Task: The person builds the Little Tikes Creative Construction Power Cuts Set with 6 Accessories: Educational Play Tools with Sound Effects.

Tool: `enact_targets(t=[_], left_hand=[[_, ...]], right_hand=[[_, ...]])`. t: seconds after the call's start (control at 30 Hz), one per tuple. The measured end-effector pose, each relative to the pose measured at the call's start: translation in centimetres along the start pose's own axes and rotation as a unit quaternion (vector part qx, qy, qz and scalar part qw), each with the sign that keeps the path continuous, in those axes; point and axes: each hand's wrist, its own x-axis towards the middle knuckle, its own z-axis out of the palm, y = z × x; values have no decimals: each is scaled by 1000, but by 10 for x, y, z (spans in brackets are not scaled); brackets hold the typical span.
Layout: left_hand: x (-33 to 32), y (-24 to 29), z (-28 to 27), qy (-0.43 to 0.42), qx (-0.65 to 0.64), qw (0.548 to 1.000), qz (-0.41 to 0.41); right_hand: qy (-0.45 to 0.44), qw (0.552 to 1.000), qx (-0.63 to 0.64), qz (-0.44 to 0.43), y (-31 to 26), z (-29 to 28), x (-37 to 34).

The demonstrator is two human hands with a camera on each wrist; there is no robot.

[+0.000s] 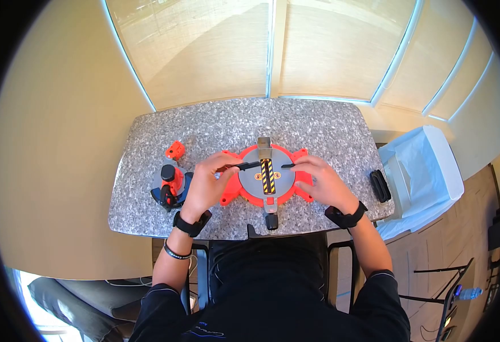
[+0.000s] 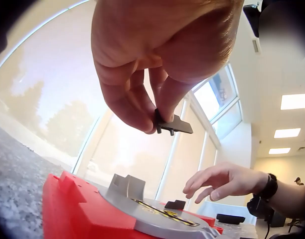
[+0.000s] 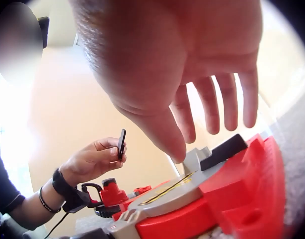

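Note:
My left hand [image 1: 206, 183] pinches a small flat black plastic piece [image 2: 176, 124] between thumb and fingers. Two short pegs stick out of that piece's lower edge in the left wrist view. It is held above the left side of a red and grey toy saw base [image 1: 251, 185], which has a round turntable and a striped yellow-black slot. A second black piece [image 3: 223, 152] stands on the right side of the base, beside the grey upright block [image 1: 264, 147]. My right hand [image 1: 322, 183] hovers by this second piece, fingers extended and apart, holding nothing.
Left of the base lies the toy saw's red, black and blue upper part [image 1: 170, 181], with a small red piece [image 1: 175, 150] behind it. A black oblong object [image 1: 380, 186] lies near the right edge of the speckled table [image 1: 318, 122]. Beyond stands a lined bin [image 1: 426, 171].

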Motion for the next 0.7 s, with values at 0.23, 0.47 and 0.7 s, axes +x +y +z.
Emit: enact_targets(t=[0.23, 0.47, 0.7], left_hand=[[7, -19, 3, 63, 82, 995, 3], [12, -38, 11, 61, 148, 987, -7], [13, -50, 10, 52, 210, 976, -4]], right_hand=[[-2, 993, -92, 78, 29, 7, -20], [-26, 992, -60, 105, 33, 5, -23], [-36, 991, -49, 119, 36, 6, -24]])
